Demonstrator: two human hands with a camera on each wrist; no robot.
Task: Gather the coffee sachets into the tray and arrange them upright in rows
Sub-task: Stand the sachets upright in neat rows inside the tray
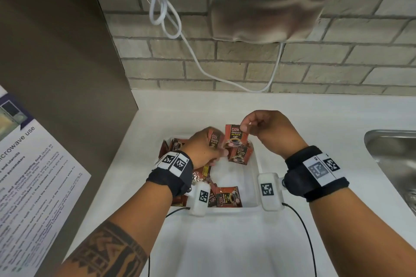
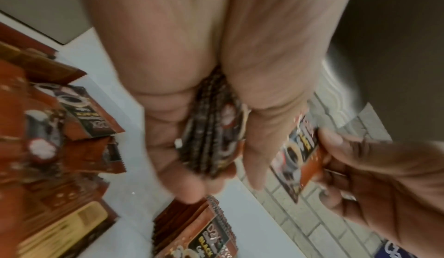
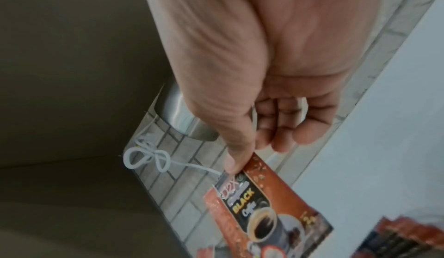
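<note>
nearest the person, a few loose sachets [image 1: 227,195] lie flat at the near end of the white tray [image 1: 253,177], which sits on the white table [image 1: 315,119]; more lie tumbled along its left side, and one sachet at the near left looks to lie just outside the rim, though the wrist blocks a clear view. further in, the left hand [image 1: 203,147] holds a small stack of sachets [image 2: 211,138] edge-on, its fingers curled round the stack and pressing it together from both sides. just beyond, the right hand [image 1: 267,128] pinches a single sachet [image 1: 236,136] by its top corner between thumb and forefinger, the other fingers curled loosely behind, and hangs it beside the stack. one more sachet [image 1: 239,155] leans roughly upright at the far right of the tray. behind everything, a metal hand dryer [image 1: 270,0] hangs on the brick wall, and a sink [image 1: 394,153] lies to the right.

the step in hand seems to be adding the single sachet to the stack. to do it well, the person should slide it in face-aligned with the others, printed side the same way, and loosen the left grip only enough to admit it. squaring the bottom edges against the tray floor before letting go should help the row stand, ideally braced against a wall of the tray so the thin packs do not fan out and topple.
</note>
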